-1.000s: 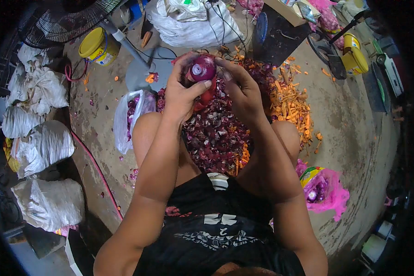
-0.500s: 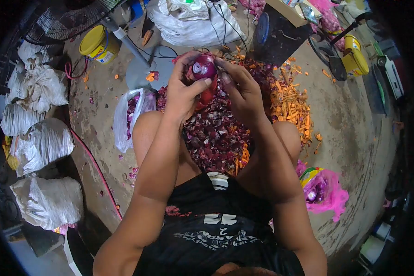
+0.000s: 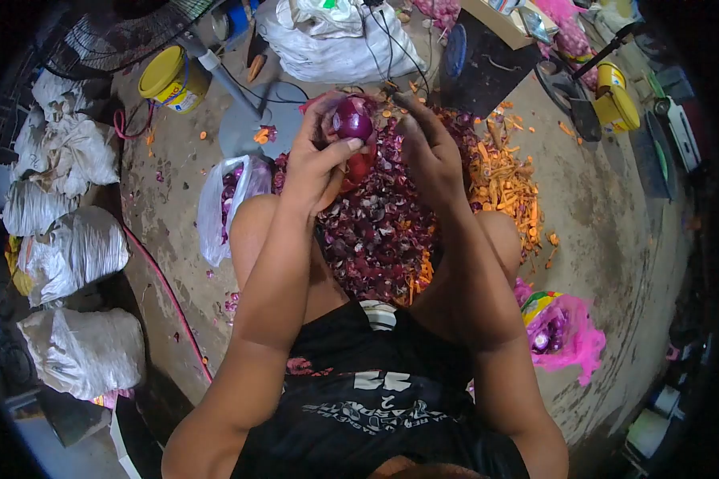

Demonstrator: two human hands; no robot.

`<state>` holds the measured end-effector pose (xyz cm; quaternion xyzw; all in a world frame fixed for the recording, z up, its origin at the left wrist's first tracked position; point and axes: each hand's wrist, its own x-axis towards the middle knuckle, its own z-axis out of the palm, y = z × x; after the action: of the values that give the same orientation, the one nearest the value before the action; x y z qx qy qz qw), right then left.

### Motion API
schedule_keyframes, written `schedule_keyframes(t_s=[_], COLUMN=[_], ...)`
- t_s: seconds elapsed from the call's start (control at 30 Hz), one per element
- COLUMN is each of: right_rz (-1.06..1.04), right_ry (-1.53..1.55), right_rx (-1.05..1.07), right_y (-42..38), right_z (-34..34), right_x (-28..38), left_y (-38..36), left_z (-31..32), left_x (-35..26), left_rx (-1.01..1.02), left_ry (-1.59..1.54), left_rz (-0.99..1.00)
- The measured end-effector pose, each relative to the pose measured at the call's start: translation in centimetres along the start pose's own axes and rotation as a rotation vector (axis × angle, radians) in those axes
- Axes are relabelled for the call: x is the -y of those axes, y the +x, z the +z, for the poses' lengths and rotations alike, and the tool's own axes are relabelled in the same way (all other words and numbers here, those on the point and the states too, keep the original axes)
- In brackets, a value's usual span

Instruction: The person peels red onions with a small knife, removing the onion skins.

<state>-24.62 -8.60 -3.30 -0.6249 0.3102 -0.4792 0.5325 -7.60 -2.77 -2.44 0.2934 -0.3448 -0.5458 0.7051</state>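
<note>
A shiny purple-red onion (image 3: 352,117) is held in my left hand (image 3: 321,152), with the thumb along its lower side. My right hand (image 3: 433,156) is just to the right, apart from the onion. Its fingers are curled, and whether a small tool sits between them is too dark to tell. Something red and rounded (image 3: 359,169) shows below the onion. Between my legs lies a wide heap of dark onion skins (image 3: 379,231). Orange carrot peelings (image 3: 507,188) are piled to the right of it.
A white plastic bag (image 3: 213,211) stands by my left knee, and a pink bag (image 3: 571,331) with onions lies at the right. Beyond are a yellow bucket (image 3: 164,76), a fan base (image 3: 240,132), a black bin (image 3: 491,72) and a white sack (image 3: 335,48). More sacks (image 3: 76,247) line the left.
The onion has turned in my left hand, so its pale ringed end no longer faces the camera. My right hand has moved away from it to the right.
</note>
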Motion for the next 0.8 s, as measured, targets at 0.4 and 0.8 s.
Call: schedule_keyframes(t_s=[0.4, 0.8], right_rz=[-0.269, -0.327], right_ry=[-0.155, -0.282], right_rx=[0.038, -0.021], right_y=[-0.4, -0.5], right_z=[1.1, 1.3], right_x=[0.3, 0.8], left_y=[0.1, 0.4], left_z=[0.2, 0.2], left_x=[0.3, 0.9], left_rx=[-0.025, -0.067], left_ry=[-0.065, -0.062], left_rz=[-0.045, -0.018])
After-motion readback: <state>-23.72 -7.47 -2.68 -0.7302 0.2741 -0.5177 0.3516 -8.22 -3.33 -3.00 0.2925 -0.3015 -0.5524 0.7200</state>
